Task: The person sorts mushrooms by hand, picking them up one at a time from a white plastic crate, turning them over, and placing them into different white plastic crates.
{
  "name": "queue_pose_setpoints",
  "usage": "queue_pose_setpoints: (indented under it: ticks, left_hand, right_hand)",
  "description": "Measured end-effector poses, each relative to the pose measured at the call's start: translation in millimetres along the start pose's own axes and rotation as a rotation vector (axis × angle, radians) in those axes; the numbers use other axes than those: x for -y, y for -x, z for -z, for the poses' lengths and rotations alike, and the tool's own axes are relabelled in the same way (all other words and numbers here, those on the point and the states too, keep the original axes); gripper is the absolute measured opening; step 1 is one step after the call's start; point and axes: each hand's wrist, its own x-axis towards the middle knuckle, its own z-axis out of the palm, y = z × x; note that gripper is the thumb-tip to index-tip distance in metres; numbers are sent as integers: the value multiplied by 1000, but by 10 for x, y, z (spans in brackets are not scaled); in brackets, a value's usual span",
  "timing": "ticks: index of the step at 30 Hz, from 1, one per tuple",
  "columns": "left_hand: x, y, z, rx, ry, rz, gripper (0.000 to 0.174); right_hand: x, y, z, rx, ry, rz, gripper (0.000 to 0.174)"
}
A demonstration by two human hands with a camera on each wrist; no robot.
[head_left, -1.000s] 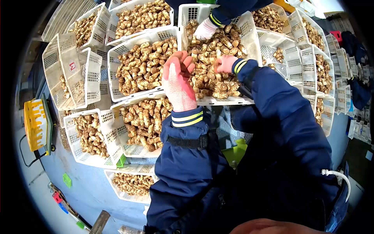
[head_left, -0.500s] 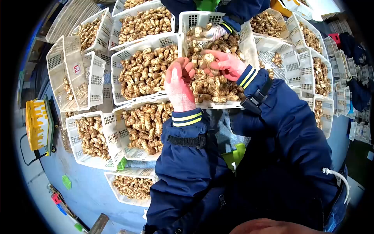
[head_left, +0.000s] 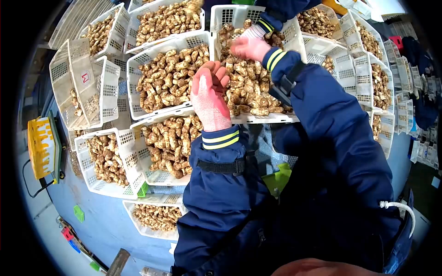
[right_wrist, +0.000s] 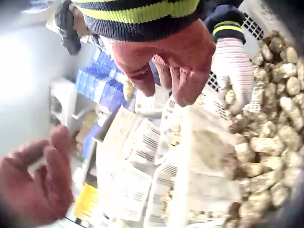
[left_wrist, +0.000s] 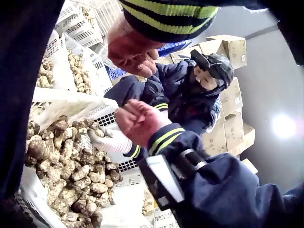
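A white plastic crate of brown-and-cream mushrooms sits in front of me. Over its far half reaches my right hand, in a pink-coated glove, fingers loose and nothing between them. A blurred mushroom is in the air over the crate at the upper left; the right wrist view has a small pale mushroom beside the right fingers. My left hand, gloved alike, is raised above the crate's left edge, fingers loosely bent and empty. Another person's striped-gloved hand is among the mushrooms at the far side.
More mushroom crates stand left, such as the near-left crate, and right, such as the far-right crate. A tilted crate holds few mushrooms. Across from me is another person, with cardboard boxes behind. A yellow cart stands left.
My right hand went from among the mushrooms to pinching one near my left hand, then moved farther away, letting it go; a blurred mushroom now shows at upper left. My left hand stayed nearly still.
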Motion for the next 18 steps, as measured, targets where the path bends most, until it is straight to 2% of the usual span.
queue_pose_setpoints:
  ticks: [1,2,4,6,7,11,18]
  left_hand:
    - [-4,-9,-10,-3,4,0,35]
    - [-6,-9,-7,-8,5,3,35]
    - [-5,-3,-48,-3,4,6,34]
    - [7,-6,-45,-1,5,5,34]
    - [3,-9,-38,-3,3,5,34]
    - [11,-11,-51,19,-1,10,34]
    - [12,-3,-39,4,-24,20,36]
  right_hand:
    - [-169,23,-41,158,337,-85,37]
    - [-198,180,-194,273,542,-352,34]
    - [-674,390,-436,420,603,-352,38]
    - [-830,542,-608,367,638,-373,40]
    - [-870,500,-629,447,608,-407,43]
    - [-755,516,-505,434,630,-353,46]
    - [-758,512,-545,499,863,-125,39]
